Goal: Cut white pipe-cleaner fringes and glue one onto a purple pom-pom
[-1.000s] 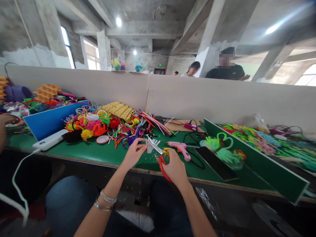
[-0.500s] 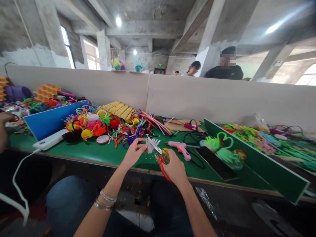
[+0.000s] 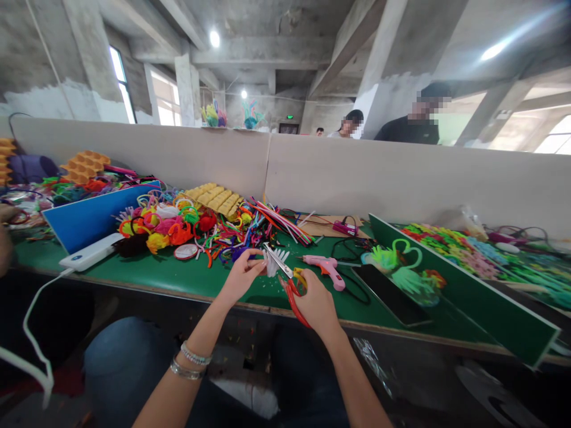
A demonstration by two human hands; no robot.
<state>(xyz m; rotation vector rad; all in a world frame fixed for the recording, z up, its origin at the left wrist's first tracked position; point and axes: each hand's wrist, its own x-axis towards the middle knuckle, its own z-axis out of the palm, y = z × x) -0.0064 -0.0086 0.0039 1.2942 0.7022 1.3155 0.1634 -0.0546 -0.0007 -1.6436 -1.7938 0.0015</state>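
Between the fingers of my left hand (image 3: 244, 273) is a white fuzzy piece (image 3: 273, 261) with several short prongs, apparently made of pipe cleaner. My right hand (image 3: 314, 302) is closed round the red and yellow handles of a pair of scissors (image 3: 282, 264). The metal blades lie across the white piece, pointing up and left. Whether they touch it or are fully closed, I cannot tell. Small white clippings are scattered on the green tabletop (image 3: 178, 276) around it. A pink glue gun (image 3: 328, 268) lies right beside my right hand.
A heap of colourful pipe-cleaner pieces (image 3: 167, 226) lies left of centre, by a blue board (image 3: 96, 214) and a white power strip (image 3: 91, 252). To the right are a black phone (image 3: 390, 294), green swan figures (image 3: 408, 270) and a green board (image 3: 459, 291). Other people stand beyond the partition (image 3: 357, 172).
Beyond the partition, the person in black has shifted right and leans over. My hands, the scissors and the white piece stay almost where they were.
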